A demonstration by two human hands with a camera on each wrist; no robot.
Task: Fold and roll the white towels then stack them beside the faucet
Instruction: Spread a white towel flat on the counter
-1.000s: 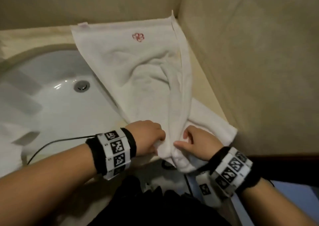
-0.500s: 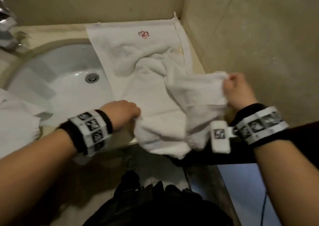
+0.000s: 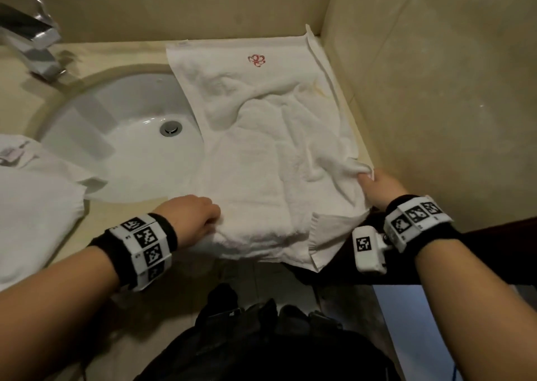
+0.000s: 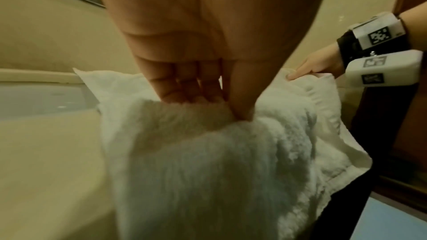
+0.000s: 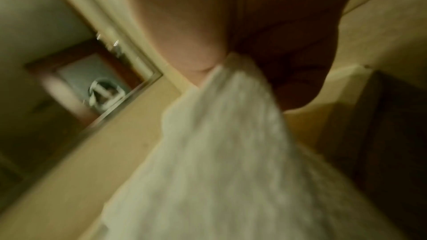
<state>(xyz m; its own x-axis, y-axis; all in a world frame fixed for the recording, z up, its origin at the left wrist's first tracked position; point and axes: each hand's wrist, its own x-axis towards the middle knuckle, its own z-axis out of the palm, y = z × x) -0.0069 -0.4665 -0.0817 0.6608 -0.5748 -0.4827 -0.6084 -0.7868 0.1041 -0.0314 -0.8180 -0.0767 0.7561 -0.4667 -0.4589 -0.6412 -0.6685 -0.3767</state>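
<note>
A white towel (image 3: 261, 154) with a red emblem (image 3: 257, 60) lies crumpled on the counter to the right of the sink, its near end hanging over the front edge. My left hand (image 3: 200, 215) pinches the towel's (image 4: 208, 161) near left edge between fingers and thumb; the same left hand (image 4: 198, 94) fills the left wrist view. My right hand (image 3: 377, 188) grips the towel's right edge by the side wall. In the blurred right wrist view the towel (image 5: 221, 152) runs out of my right hand (image 5: 231, 57). A chrome faucet (image 3: 32, 43) stands at the far left.
A white basin (image 3: 116, 136) with a metal drain (image 3: 171, 127) sits left of the towel. More white cloth (image 3: 32, 215) lies on the counter at the near left. A beige wall (image 3: 436, 104) closes the right side. Dark clothing (image 3: 261, 343) shows below.
My right hand has carried the towel's corner out from the middle to the right and set it low by the wall. The left hand has kept its hold on the near left edge.
</note>
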